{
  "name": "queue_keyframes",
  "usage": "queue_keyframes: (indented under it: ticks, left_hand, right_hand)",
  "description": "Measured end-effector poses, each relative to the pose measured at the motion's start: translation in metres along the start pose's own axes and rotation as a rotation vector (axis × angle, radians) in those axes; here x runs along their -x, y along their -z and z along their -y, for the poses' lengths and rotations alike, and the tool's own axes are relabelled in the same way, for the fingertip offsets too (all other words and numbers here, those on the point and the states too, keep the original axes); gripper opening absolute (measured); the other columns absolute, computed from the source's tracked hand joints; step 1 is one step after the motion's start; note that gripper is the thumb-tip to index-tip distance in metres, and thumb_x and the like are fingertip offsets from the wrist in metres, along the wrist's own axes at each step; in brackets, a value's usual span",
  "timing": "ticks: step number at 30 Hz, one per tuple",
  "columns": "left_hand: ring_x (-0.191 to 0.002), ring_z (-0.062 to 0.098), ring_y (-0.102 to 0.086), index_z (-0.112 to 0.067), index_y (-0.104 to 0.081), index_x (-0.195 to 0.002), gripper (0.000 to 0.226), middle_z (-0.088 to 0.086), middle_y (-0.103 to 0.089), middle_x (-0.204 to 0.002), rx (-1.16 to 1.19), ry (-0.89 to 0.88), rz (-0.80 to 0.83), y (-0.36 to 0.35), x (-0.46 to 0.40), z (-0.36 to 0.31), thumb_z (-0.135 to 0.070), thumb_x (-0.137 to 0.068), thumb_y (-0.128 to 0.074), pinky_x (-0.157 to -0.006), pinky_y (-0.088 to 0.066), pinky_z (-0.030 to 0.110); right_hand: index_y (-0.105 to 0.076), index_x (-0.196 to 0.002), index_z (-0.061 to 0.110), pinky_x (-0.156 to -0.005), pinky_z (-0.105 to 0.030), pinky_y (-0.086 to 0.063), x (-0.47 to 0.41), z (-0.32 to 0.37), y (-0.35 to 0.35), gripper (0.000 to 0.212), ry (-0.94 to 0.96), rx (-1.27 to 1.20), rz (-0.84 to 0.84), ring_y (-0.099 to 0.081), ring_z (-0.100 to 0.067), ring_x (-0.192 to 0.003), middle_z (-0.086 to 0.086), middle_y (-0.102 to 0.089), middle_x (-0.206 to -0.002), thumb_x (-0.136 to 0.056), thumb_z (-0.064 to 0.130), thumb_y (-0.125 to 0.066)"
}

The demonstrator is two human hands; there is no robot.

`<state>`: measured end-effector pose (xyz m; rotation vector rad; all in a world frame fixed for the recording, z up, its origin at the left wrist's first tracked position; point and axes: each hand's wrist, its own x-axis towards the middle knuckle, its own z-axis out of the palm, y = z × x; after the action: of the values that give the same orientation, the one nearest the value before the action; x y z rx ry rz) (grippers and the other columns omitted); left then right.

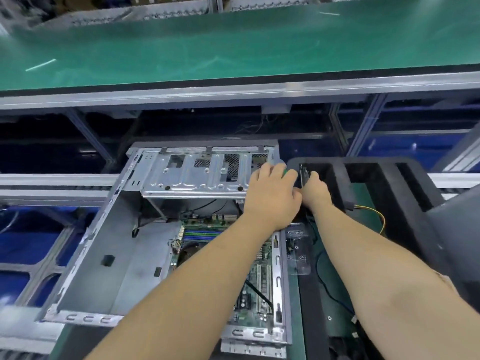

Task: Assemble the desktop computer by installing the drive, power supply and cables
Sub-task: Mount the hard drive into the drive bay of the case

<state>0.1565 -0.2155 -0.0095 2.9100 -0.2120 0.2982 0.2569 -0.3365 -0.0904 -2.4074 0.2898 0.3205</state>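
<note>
Open case [109, 255] lies near-left w/ mobo [255, 279] showing. Both hands at its far-right corner: left hand [271, 193] curled over something green (can't tell what), right hand [315, 189] pinching a thin dark drive [304, 175] upright over the black foam tray [405, 178].

Single head view only, I get nothing to cross-check. Camera looks forward and steeply down, close over the open computer case [145, 242]; wide lens bends the green conveyor belt [233, 48] beyond.
</note>
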Motion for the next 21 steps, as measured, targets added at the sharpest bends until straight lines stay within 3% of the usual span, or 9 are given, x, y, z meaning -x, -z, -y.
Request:
queue_keyframes:
  ticks: [6,10,16,18,21]
  left_hand:
    - [-0.136,0.027,-0.032,-0.018,-0.058,-0.126,0.037,0.0,-0.05,-0.14,0.019,0.007,-0.023,-0.003,0.002,0.002,-0.028,-0.095,-0.042,-0.11,-0.029,0.041]
    - [-0.137,0.026,-0.032,-0.018,-0.058,-0.125,0.036,-0.001,-0.05,-0.14,0.022,0.012,-0.019,-0.004,0.003,0.002,-0.028,-0.095,-0.042,-0.11,-0.03,0.04]
    - [-0.14,0.025,-0.028,-0.017,-0.056,-0.129,0.037,0.0,-0.048,-0.143,0.061,0.008,0.015,-0.003,0.005,0.003,-0.026,-0.097,-0.04,-0.111,-0.027,0.039]
    - [-0.139,0.026,-0.03,-0.016,-0.057,-0.129,0.036,0.001,-0.05,-0.141,0.069,0.003,0.009,-0.002,0.005,0.005,-0.025,-0.098,-0.041,-0.111,-0.028,0.039]
    - [-0.132,0.025,-0.036,-0.015,-0.056,-0.13,0.036,0.001,-0.053,-0.136,0.082,-0.02,-0.001,0.0,0.004,0.006,-0.023,-0.098,-0.042,-0.107,-0.033,0.037]
  right_hand:
    - [-0.05,-0.119,0.004,-0.072,-0.035,-0.042,-0.016,0.0,-0.01,0.045,0.004,0.104,-0.063,-0.06,-0.04,-0.106,-0.02,-0.062,-0.117,-0.091,0.035,-0.066]
    - [-0.058,-0.108,0.003,-0.073,-0.038,-0.05,-0.016,-0.002,-0.012,0.033,0.033,0.176,-0.102,-0.063,-0.04,-0.097,-0.019,-0.065,-0.108,-0.092,0.031,-0.065]
    - [-0.063,-0.108,0.004,-0.072,-0.034,-0.042,-0.006,-0.026,-0.002,0.025,0.011,0.034,-0.172,-0.063,-0.039,-0.095,-0.021,-0.067,-0.107,-0.094,0.024,-0.057]
    - [-0.065,-0.101,0.006,-0.07,-0.034,-0.04,0.007,-0.031,0.001,0.028,0.044,-0.008,-0.215,-0.06,-0.037,-0.085,-0.019,-0.068,-0.1,-0.094,0.032,-0.056]
    - [-0.061,-0.084,0.008,-0.066,-0.033,-0.039,0.031,-0.036,0.012,0.02,0.103,-0.069,-0.276,-0.054,-0.032,-0.074,-0.016,-0.067,-0.087,-0.092,0.025,-0.053]
